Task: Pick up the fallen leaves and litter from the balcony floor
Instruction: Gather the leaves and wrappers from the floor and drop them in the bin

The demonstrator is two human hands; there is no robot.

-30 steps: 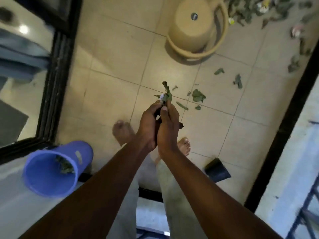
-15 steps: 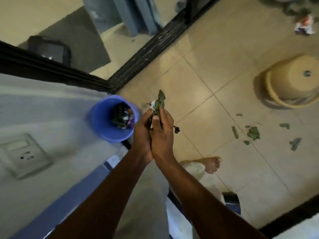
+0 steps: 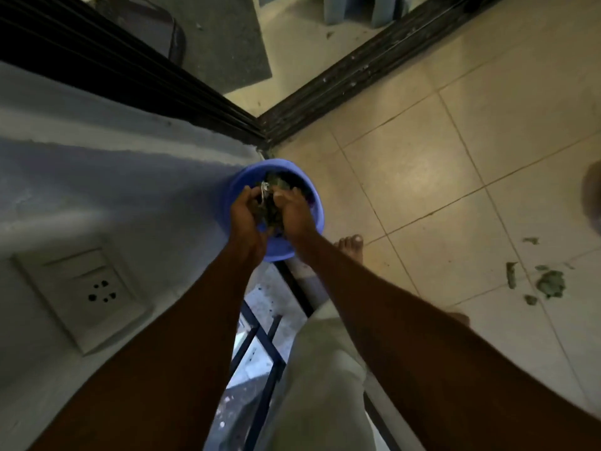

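A blue bucket (image 3: 280,252) stands on the tiled floor against the wall, with leaves and litter inside. Both hands are right above its mouth. My left hand (image 3: 245,213) and my right hand (image 3: 294,213) cup a bunch of green leaves with a scrap of white litter (image 3: 267,203) between them, fingers curled round it. The hands sit slightly apart, and the bunch shows in the gap. More fallen leaves (image 3: 549,283) lie scattered on the tiles at the right.
A white wall with a socket plate (image 3: 91,294) fills the left. A dark sliding-door track (image 3: 357,70) runs behind the bucket. My bare foot (image 3: 353,247) stands just right of the bucket. A tan stool's edge (image 3: 593,196) shows at far right.
The view swung left and down toward the bucket. Both hands carried the bunch from beside the bucket to over its mouth, and the palms have parted a little.
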